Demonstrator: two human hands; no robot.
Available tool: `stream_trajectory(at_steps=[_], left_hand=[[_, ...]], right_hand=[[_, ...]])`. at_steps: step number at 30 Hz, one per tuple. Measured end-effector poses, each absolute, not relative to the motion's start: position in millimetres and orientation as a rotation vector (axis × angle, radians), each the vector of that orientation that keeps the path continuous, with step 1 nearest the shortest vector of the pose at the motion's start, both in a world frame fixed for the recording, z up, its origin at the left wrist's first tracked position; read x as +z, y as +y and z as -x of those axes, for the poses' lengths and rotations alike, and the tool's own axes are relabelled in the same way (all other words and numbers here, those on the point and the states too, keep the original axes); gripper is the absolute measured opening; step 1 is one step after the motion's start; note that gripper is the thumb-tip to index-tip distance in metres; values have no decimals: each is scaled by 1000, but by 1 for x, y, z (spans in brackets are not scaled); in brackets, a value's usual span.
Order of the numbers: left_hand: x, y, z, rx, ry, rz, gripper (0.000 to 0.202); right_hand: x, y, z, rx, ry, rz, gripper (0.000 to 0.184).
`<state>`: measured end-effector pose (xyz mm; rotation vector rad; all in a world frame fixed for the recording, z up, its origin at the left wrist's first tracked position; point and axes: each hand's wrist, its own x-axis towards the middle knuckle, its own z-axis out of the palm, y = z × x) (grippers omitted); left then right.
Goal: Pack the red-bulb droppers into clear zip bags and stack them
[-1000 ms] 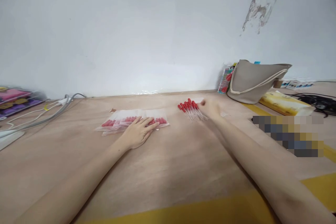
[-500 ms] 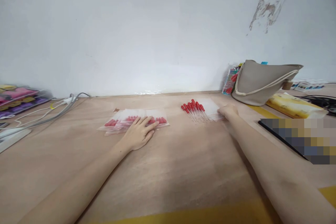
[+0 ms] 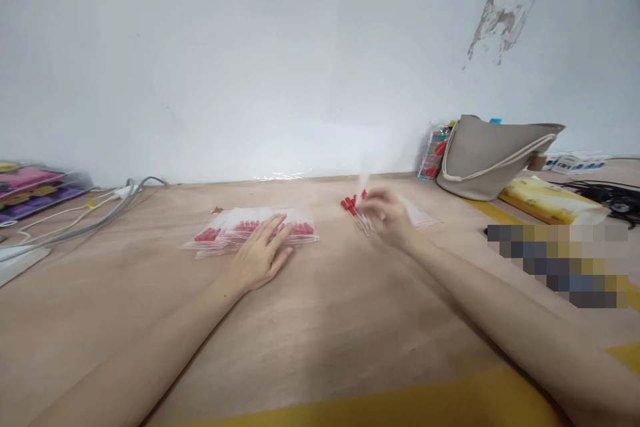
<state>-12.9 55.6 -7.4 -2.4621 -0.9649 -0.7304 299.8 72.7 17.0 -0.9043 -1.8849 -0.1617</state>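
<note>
My left hand (image 3: 263,253) lies with its fingers stretched out at the front of a row of flat clear plastic bags (image 3: 235,237) holding red-ended things. Over to the right, my right hand (image 3: 393,217) is raised a little above the table, thumb and fingers pinched on a translucent plastic bag (image 3: 367,180) that is blurred by motion. Partly behind this hand lies a fanned pile of red-bulbed droppers (image 3: 353,208) with thin pale stems. Flat clear plastic bags (image 3: 419,213) lie on the table beyond my right wrist.
A grey handbag (image 3: 493,153) stands at the back right by a yellow tissue pack (image 3: 553,200) and black cables (image 3: 625,197). A pixelated area (image 3: 560,267) lies in front. At left are cables (image 3: 120,203) and pink and purple packs (image 3: 45,190). A wall (image 3: 250,67) rises behind.
My right hand has moved left from the flat bags to the droppers, lifting a translucent bag with it. My left hand stays on the filled bags. The view has shifted slightly.
</note>
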Motion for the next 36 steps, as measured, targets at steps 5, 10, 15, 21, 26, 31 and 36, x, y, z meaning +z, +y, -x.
stream_trajectory(at_steps=[5,10,15,21,26,31,36], left_hand=[[-1,33,3,-943,-743,2514,55],[8,2,-12,-757,-496,2971,47],[5,-7,-22,-458,-783,3196,38],[0,-2,-23,-502,-867,3333,32],[0,-2,-23,-540,-854,3341,34],[-2,-2,-23,-588,-819,3353,34],[-4,-3,-22,-693,-989,3202,37]], right_hand=[[-10,18,-281,388,-2475,593,18],[7,20,-292,779,-2368,722,19],[18,81,-294,368,-1942,1319,13],[12,155,-299,97,-1607,1717,22],[1,175,-297,138,-1460,1825,15],[9,173,-302,134,-1301,1852,20],[29,152,-317,127,-1243,1708,28]])
